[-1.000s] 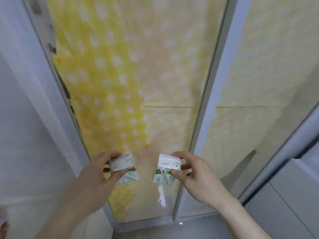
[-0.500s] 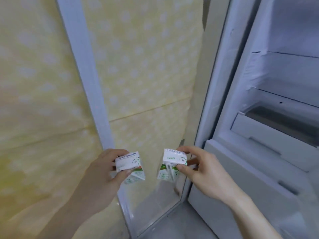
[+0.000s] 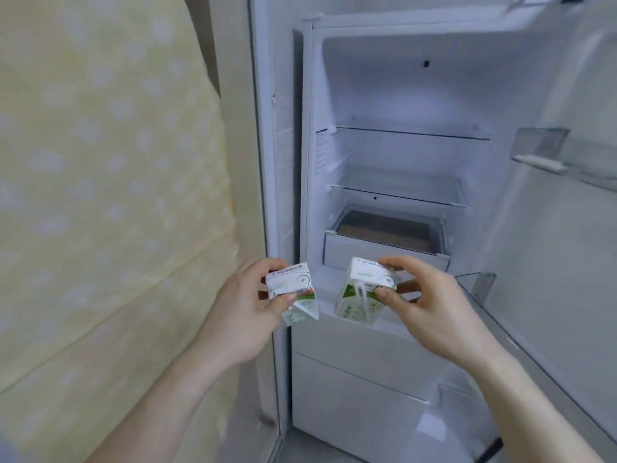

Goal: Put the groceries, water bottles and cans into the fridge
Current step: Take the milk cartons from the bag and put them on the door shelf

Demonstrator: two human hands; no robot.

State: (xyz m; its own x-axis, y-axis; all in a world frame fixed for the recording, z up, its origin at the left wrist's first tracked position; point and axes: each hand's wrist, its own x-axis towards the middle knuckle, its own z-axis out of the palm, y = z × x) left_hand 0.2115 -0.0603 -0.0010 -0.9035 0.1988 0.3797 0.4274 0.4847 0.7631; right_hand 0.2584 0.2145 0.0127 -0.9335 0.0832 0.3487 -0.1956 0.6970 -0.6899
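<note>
Change since a second ago: patterned yellow covering filled the view; now off to the left, with the open fridge [image 3: 394, 105] interior straight ahead.
Left hand [image 3: 247, 315]: fingers and thumb curled round a small white-and-green carton [image 3: 293, 289], pinched near its top.
Right hand [image 3: 430, 305]: thumb and fingers clamped on a second carton [image 3: 364, 289] of the same kind, held upright.
Location of cartons: both in the air at the fridge's mouth, level with the drawer front [image 3: 384, 252], side by side, not touching.
Interior: glass shelves [image 3: 410, 132] bare; door bin [image 3: 541, 148] at right, contents unclear.
Grips compared with before: unchanged.
Meaning for task: approach finished; placing not yet done; likely next, setting cartons on a shelf.
</note>
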